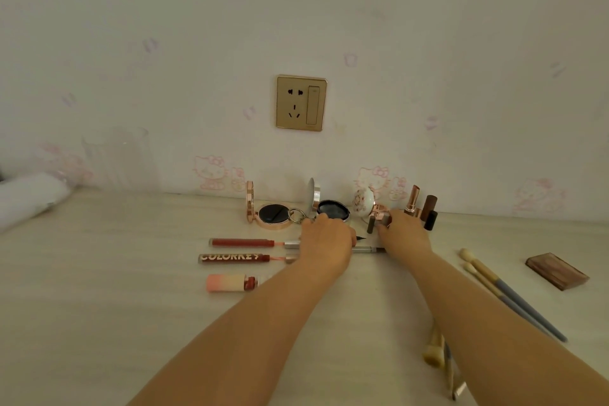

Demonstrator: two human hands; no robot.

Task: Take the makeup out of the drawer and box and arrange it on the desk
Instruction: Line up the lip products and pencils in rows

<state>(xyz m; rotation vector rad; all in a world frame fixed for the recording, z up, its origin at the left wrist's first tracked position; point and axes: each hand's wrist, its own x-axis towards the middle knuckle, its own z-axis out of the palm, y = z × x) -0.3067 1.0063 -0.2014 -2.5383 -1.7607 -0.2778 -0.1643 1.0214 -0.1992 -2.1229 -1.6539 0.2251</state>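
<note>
My left hand (326,237) reaches palm down to an open silver compact (332,209), fingertips curled on its front rim. My right hand (403,231) grips a rose-gold lipstick (379,213) in front of a white floral egg-shaped case (363,203). An open rose-gold compact (273,215) stands left of them. Three lip glosses (242,243) (230,257) (227,282) lie in a column on the desk (115,290). A black liner tip (362,237) and a thin silver pen (367,250) show between my hands.
An upright lipstick (413,199), a brown tube (430,204) and a black cap (430,220) stand by the wall. Two brushes (494,280) and a brown palette (557,270) lie on the right. More brushes (435,353) lie under my right arm. A glass vase (118,158) is at back left.
</note>
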